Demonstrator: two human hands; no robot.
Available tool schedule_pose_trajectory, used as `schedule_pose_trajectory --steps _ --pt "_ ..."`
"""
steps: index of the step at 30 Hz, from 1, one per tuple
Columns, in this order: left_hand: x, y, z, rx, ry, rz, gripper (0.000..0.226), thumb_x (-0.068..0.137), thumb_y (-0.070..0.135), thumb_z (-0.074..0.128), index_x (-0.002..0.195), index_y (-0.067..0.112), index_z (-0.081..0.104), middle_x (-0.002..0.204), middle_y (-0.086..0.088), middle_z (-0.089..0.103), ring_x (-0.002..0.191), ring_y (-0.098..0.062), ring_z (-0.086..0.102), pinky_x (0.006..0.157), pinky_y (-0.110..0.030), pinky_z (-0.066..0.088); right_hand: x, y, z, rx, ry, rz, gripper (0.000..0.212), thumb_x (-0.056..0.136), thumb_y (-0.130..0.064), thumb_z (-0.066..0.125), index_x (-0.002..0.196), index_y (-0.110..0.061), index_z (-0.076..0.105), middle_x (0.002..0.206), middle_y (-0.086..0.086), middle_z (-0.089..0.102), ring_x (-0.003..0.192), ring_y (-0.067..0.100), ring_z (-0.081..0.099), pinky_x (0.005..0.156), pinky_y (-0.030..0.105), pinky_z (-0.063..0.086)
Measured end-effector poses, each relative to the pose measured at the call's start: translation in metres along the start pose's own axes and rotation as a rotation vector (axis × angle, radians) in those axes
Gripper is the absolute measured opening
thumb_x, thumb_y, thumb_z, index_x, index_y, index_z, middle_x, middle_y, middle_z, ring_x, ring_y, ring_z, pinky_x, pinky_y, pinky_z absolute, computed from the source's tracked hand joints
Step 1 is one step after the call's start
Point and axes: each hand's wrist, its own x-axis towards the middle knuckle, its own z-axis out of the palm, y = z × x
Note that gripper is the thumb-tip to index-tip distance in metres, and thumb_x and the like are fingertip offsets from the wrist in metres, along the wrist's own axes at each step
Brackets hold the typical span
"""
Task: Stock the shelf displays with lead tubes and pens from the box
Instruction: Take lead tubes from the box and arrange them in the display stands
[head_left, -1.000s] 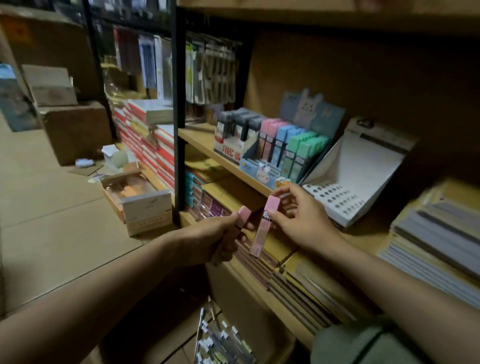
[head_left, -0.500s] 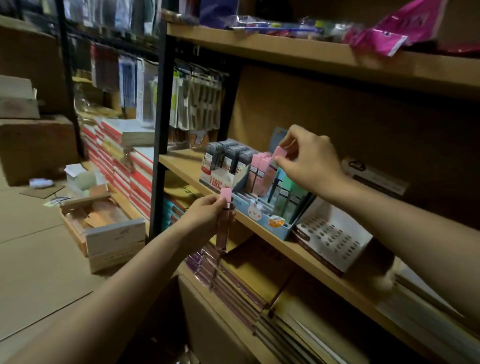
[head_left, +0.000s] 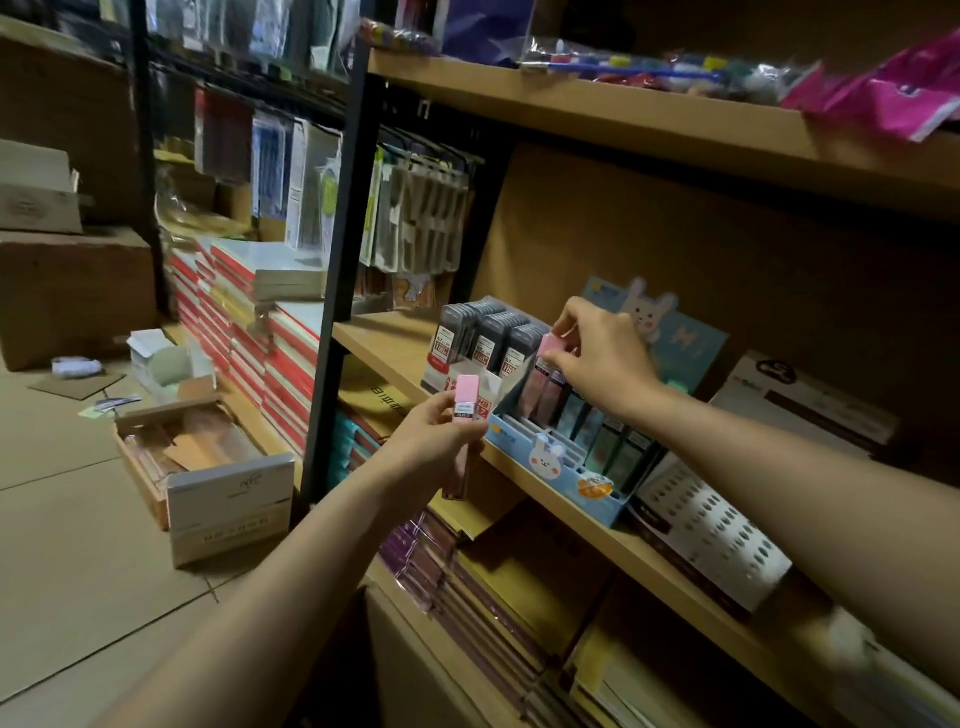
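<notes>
Near the middle of the frame, the left hand (head_left: 441, 441) holds a pink-capped lead tube (head_left: 464, 415) upright, just in front of the edge of the wooden shelf (head_left: 524, 467). Its fingers are closed around the tube, and the pink cap sticks up above them. A little higher and to the right, the right hand (head_left: 602, 353) reaches over the blue bunny display box (head_left: 550, 462) that sits on the shelf. Its fingers pinch the pink cap of another lead tube (head_left: 548, 349), which stands at the back of the box's pink row. More tubes stand in rows inside the box, pink ones on the left and greenish ones on the right. Just to the left of the blue box is a white display of dark gray lead tubes (head_left: 488, 338). To the right of the blue box leans a white display with many small holes (head_left: 711, 530). On the floor at the lower left of the frame sits an open cardboard box (head_left: 208, 467). Stacks of notebooks (head_left: 249, 332) fill the left side behind it.
</notes>
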Motion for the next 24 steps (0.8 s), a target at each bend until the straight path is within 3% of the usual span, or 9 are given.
schedule_pose_trajectory --steps 6,8,10,13,17,20,24 --pt "0.003 -0.005 0.005 0.007 -0.066 0.049 0.029 0.095 0.009 0.057 0.123 0.016 0.059 0.086 -0.009 0.062 0.075 -0.023 0.049 0.051 -0.023 0.044 0.002 -0.004 0.005 -0.017 0.003 0.014 0.012 0.087 -0.024 0.071 0.090 -0.018 0.060 0.085 0.001 0.068 0.086 0.028 0.064 0.083 0.049 0.052" --pt "0.003 -0.006 0.008 0.023 -0.079 0.083 0.025 0.092 0.011 0.060 0.115 0.022 0.061 0.086 -0.008 0.064 0.081 -0.023 0.057 0.063 -0.028 0.052 0.001 -0.005 0.007 -0.032 -0.003 0.022 0.014 0.086 -0.026 0.072 0.088 -0.019 0.060 0.086 0.002 0.069 0.088 0.030 0.063 0.084 0.048 0.052" --pt "0.004 -0.009 0.010 0.024 -0.065 0.102 0.028 0.089 0.011 0.064 0.114 0.024 0.060 0.089 -0.009 0.065 0.076 -0.012 0.065 0.074 -0.032 0.055 -0.001 -0.004 0.009 -0.052 0.016 0.033 0.016 0.084 -0.029 0.074 0.087 -0.019 0.062 0.086 0.002 0.069 0.089 0.029 0.063 0.082 0.045 0.052" --pt "0.005 -0.011 0.011 -0.004 -0.038 0.114 0.035 0.088 0.010 0.066 0.121 0.012 0.058 0.082 -0.005 0.065 0.064 -0.006 0.065 0.074 -0.033 0.054 -0.001 -0.004 0.010 -0.095 0.047 0.019 0.016 0.082 -0.032 0.076 0.085 -0.020 0.067 0.087 0.002 0.069 0.091 0.027 0.063 0.081 0.041 0.052" --pt "0.004 -0.012 0.012 0.052 0.024 0.147 0.039 0.090 0.014 0.065 0.128 0.014 0.056 0.108 -0.012 0.066 0.097 -0.020 0.066 0.076 -0.030 0.054 0.005 -0.002 0.004 -0.113 0.083 -0.019 0.020 0.089 -0.036 0.068 0.094 -0.017 0.074 0.103 0.002 0.062 0.095 0.019 0.056 0.078 0.033 0.046" --pt "0.006 -0.012 0.013 0.125 0.080 0.208 0.042 0.092 0.018 0.064 0.132 0.019 0.054 0.113 -0.008 0.065 0.102 -0.018 0.064 0.072 -0.024 0.052 0.004 -0.005 -0.010 0.099 0.174 -0.037 0.018 0.094 -0.028 0.061 0.098 -0.016 0.074 0.099 0.000 0.065 0.089 0.012 0.059 0.074 0.021 0.041" --pt "0.008 -0.013 0.021 0.191 0.090 0.309 0.037 0.092 0.020 0.064 0.128 0.025 0.059 0.110 -0.002 0.067 0.102 -0.014 0.063 0.080 -0.026 0.052 -0.014 -0.011 -0.018 0.261 -0.102 -0.065 0.021 0.088 -0.037 0.069 0.103 -0.022 0.069 0.084 -0.008 0.071 0.075 0.006 0.068 0.067 0.022 0.055"
